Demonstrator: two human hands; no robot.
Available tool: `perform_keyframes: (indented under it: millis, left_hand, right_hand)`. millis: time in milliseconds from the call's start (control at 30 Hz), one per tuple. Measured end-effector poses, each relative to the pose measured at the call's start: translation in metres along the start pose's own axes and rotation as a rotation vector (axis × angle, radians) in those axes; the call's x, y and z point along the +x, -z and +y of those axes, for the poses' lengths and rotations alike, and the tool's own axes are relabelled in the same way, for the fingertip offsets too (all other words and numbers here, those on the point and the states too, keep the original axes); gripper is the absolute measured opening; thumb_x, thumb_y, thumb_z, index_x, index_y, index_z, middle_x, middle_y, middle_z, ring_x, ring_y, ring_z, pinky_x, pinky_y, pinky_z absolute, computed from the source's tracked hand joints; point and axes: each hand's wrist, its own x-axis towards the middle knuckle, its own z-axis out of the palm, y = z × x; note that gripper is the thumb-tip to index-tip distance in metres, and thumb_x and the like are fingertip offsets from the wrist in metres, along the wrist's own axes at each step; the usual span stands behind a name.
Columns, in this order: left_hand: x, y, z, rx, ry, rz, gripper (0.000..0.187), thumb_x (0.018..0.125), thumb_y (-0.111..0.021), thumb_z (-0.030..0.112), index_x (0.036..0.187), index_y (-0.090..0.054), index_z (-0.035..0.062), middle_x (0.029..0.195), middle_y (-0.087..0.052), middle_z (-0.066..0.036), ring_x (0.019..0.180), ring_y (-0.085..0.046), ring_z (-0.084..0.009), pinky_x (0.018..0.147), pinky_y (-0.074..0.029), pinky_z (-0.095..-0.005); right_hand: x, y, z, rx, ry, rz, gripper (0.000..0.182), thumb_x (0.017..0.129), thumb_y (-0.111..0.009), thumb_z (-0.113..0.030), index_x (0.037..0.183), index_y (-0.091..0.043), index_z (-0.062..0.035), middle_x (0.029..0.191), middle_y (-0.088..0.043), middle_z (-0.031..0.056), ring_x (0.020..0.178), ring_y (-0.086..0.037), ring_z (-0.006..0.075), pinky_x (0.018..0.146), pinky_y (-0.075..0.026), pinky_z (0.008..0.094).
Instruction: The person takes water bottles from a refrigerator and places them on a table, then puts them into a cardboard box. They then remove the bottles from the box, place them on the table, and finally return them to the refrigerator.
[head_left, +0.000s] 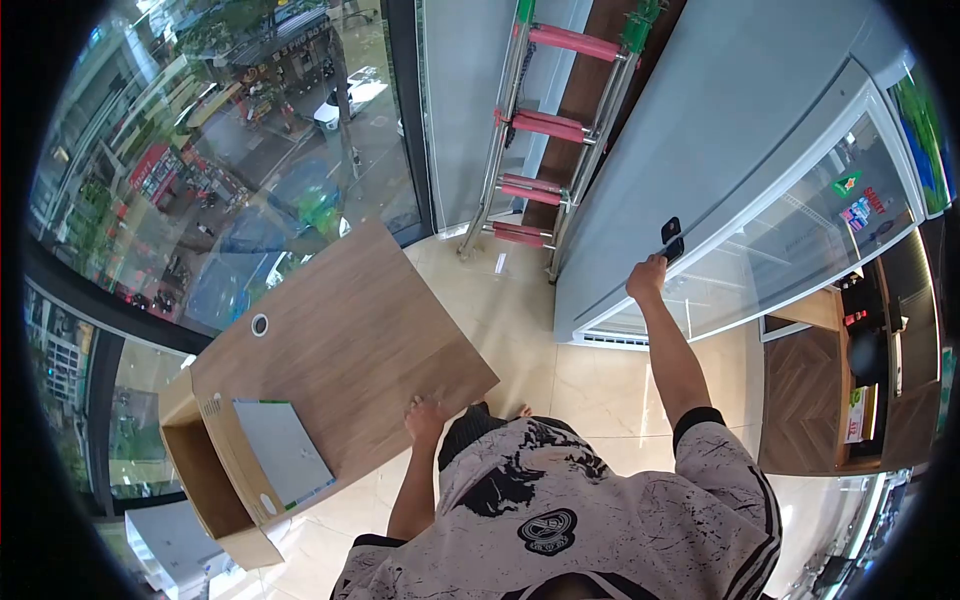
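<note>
My right hand [648, 277] reaches forward with its fingers closed around the lower end of a black phone [672, 238]. The phone is right beside the door edge of a tall display fridge [690, 150], whose glass door [790, 245] faces right. My left hand [427, 418] lies on the near edge of a wood-grain desk [350, 340], fingers resting on its top and holding nothing. Farther left on the desk is a flat white box [284, 452] with a blue and green edge.
An open cardboard box [225, 465] stands at the desk's left end. Behind the desk, a large window [230, 150] looks down on a street. A metal ladder [545, 125] with pink-wrapped rungs leans beside the fridge. At right is a wooden cabinet [805, 400] with shelves.
</note>
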Motion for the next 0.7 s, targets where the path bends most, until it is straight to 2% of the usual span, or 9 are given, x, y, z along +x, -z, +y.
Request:
perform_keyframes:
  millis: [67, 200, 267, 300, 367, 400, 467, 567, 700]
  left_hand:
    - [0.009, 0.013, 0.008, -0.046, 0.103, -0.220, 0.046, 0.082, -0.054, 0.038, 0.113, -0.057, 0.0050, 0.123, -0.048, -0.026, 0.115, -0.047, -0.0348, 0.095, -0.036, -0.0465]
    - [0.028, -0.021, 0.015, -0.099, 0.089, -0.229, 0.057, 0.080, -0.055, 0.042, 0.123, -0.049, 0.0050, 0.118, -0.049, -0.032, 0.115, -0.045, -0.0419, 0.097, -0.033, -0.0487]
    - [0.018, -0.006, 0.033, -0.104, 0.110, -0.141, 0.074, 0.079, -0.055, 0.046, 0.135, -0.032, 0.0039, 0.119, -0.045, -0.037, 0.118, -0.036, -0.0512, 0.100, -0.026, -0.0547]
    - [0.014, -0.002, 0.041, -0.101, 0.111, -0.156, 0.074, 0.079, -0.055, 0.046, 0.135, -0.032, 0.0039, 0.119, -0.045, -0.037, 0.118, -0.036, -0.0512, 0.100, -0.026, -0.0547]
    - [0.013, 0.004, 0.058, -0.103, 0.128, -0.129, 0.090, 0.079, -0.053, 0.053, 0.142, -0.012, 0.0035, 0.125, -0.030, -0.045, 0.122, -0.019, -0.0601, 0.102, -0.013, -0.0614]
    - [0.013, -0.001, 0.066, -0.095, 0.118, -0.137, 0.090, 0.079, -0.053, 0.053, 0.142, -0.012, 0.0035, 0.125, -0.030, -0.045, 0.122, -0.019, -0.0601, 0.102, -0.013, -0.0614]
    - [0.015, -0.012, 0.075, -0.056, 0.216, -0.114, 0.101, 0.076, -0.050, 0.062, 0.141, -0.004, 0.0002, 0.126, -0.011, -0.052, 0.122, -0.004, -0.0640, 0.098, -0.001, -0.0669]
    - [0.016, -0.014, 0.078, -0.005, 0.180, -0.145, 0.111, 0.073, -0.049, 0.069, 0.140, 0.002, -0.0025, 0.124, 0.001, -0.055, 0.121, 0.002, -0.0657, 0.097, 0.005, -0.0675]
    - [0.015, -0.007, 0.077, 0.003, 0.163, -0.230, 0.118, 0.070, -0.049, 0.072, 0.138, 0.009, -0.0057, 0.125, 0.002, -0.055, 0.121, 0.005, -0.0654, 0.097, 0.006, -0.0670]
  right_hand:
    - [-0.004, 0.005, 0.001, -0.002, -0.010, -0.021, 0.032, 0.076, -0.054, -0.026, 0.100, -0.067, -0.0096, 0.114, -0.054, 0.0120, 0.113, -0.042, 0.0278, 0.093, -0.025, 0.0395]
    - [-0.009, 0.021, -0.002, -0.045, 0.027, -0.158, 0.039, 0.077, -0.054, -0.030, 0.107, -0.063, -0.0072, 0.118, -0.051, 0.0128, 0.116, -0.040, 0.0296, 0.096, -0.025, 0.0429]
    - [-0.005, 0.024, -0.001, -0.071, 0.043, -0.205, 0.042, 0.078, -0.055, -0.034, 0.109, -0.062, -0.0065, 0.118, -0.051, 0.0129, 0.117, -0.039, 0.0293, 0.096, -0.025, 0.0439]
    - [-0.008, 0.021, 0.001, -0.061, 0.076, -0.173, 0.046, 0.078, -0.054, -0.040, 0.109, -0.062, -0.0063, 0.118, -0.051, 0.0131, 0.116, -0.040, 0.0289, 0.094, -0.027, 0.0435]
    - [-0.007, 0.017, 0.007, -0.037, 0.102, -0.113, 0.056, 0.079, -0.052, -0.053, 0.108, -0.062, -0.0065, 0.118, -0.051, 0.0129, 0.113, -0.042, 0.0272, 0.092, -0.030, 0.0415]
    - [-0.006, 0.018, 0.010, -0.035, 0.094, -0.126, 0.056, 0.079, -0.052, -0.053, 0.108, -0.062, -0.0065, 0.118, -0.051, 0.0129, 0.113, -0.042, 0.0272, 0.092, -0.030, 0.0415]
    - [-0.006, 0.022, 0.016, 0.022, 0.161, -0.158, 0.045, 0.081, -0.048, -0.047, 0.102, -0.065, -0.0120, 0.116, -0.054, 0.0122, 0.111, -0.043, 0.0264, 0.087, -0.031, 0.0398]
    - [-0.005, 0.000, 0.006, -0.101, 0.132, -0.129, 0.037, 0.083, -0.049, -0.039, 0.102, -0.066, -0.0130, 0.111, -0.056, 0.0104, 0.110, -0.043, 0.0269, 0.087, -0.030, 0.0427]
    - [-0.017, 0.002, -0.005, -0.213, 0.094, -0.016, 0.029, 0.083, -0.049, -0.025, 0.104, -0.066, -0.0132, 0.108, -0.057, 0.0099, 0.110, -0.042, 0.0281, 0.091, -0.026, 0.0483]
